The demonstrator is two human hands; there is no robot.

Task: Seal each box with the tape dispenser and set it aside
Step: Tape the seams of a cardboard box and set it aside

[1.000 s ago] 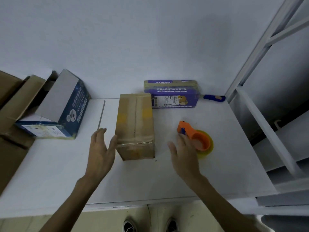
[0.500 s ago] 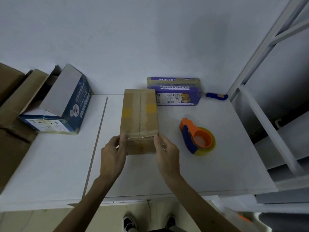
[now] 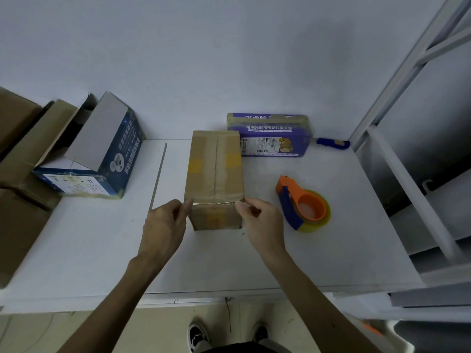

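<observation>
Surface: white table (image 3: 331, 250), two panels meeting at a seam (image 3: 159, 171) left of centre, far edge against a plain pale wall (image 3: 204, 59).
Room: white metal shelving frame (image 3: 397, 80) along the right edge; a person's shoes (image 3: 197, 335) on the floor below the near edge.
Task item: brown box (image 3: 215, 169), mid-surface, lengthwise toward the far edge, top flaps down with tape along the centre seam.
Left hand (image 3: 163, 228): fingers curled round the box's near left corner.
Right hand (image 3: 262, 222): fingers curled against the near right corner.
Tape dispenser (image 3: 303, 207): orange and blue, lying right of the box, apart from the right hand.
Purple box (image 3: 270, 138): far edge, just beside the brown box's far right corner.
Blue-handled tool (image 3: 331, 143): far right corner.
Dark blue box (image 3: 102, 159): left side, flap raised.
Brown cartons (image 3: 20, 138): beyond the left edge.
</observation>
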